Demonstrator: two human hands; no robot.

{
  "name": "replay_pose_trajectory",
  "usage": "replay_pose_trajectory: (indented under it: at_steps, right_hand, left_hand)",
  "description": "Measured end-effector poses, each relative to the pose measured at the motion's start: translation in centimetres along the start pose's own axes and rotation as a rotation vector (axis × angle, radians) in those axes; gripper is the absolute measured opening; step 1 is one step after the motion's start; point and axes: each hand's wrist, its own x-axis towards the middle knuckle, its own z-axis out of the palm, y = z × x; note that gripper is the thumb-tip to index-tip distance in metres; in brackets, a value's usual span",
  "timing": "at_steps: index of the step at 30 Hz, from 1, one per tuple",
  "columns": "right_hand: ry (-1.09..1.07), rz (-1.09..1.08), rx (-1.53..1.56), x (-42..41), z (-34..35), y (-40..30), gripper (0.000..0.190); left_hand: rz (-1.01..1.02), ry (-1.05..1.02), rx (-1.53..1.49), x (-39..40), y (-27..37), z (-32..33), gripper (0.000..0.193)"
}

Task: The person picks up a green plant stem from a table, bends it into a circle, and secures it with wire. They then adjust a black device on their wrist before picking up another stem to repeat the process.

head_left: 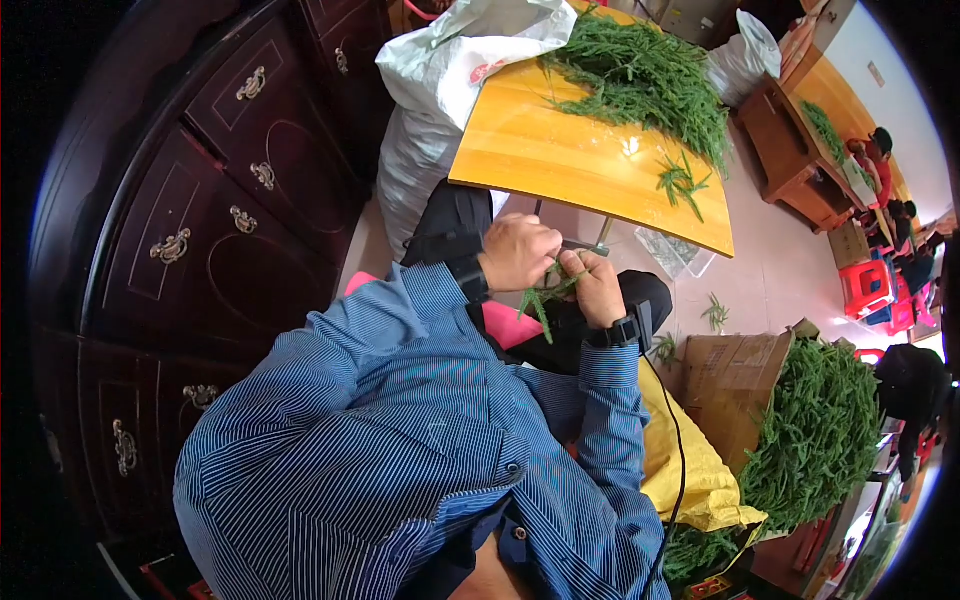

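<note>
Over my lap, my right hand grips a green artificial-looking plant sprig between thumb and fingers. Right beside it, my left hand is curled with its fingertips closed on the sprig's upper part. Knuckles hide much of that pinch. Several leafy strands hang down below the two hands. Just beyond is the front edge of a yellow wooden table. A few loose sprigs lie near its right corner, and a large heap of green sprigs covers its far side.
A white woven sack stands left of the table, near dark wooden drawers. At right are a cardboard box heaped with greenery, a yellow sack and a clear plastic container. People sit farther back. A cable trails from my right wrist.
</note>
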Motion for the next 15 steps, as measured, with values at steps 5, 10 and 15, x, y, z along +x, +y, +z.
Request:
replay_pose_trajectory:
  at_steps: [5,10,15]
  right_hand:
    - [0.021,0.169,0.273,-0.39,0.98,-1.3,0.028]
    - [-0.012,0.194,0.338,-0.16,1.21,-0.91,0.029]
    - [-0.034,0.056,0.323,-0.07,1.06,-0.78,0.031]
  left_hand:
    - [0.219,0.309,0.182,-0.04,0.17,0.51,0.017]
    - [0.189,0.369,0.146,-0.07,-0.01,0.4,0.018]
    - [0.074,0.267,0.065,-0.22,0.18,0.26,0.013]
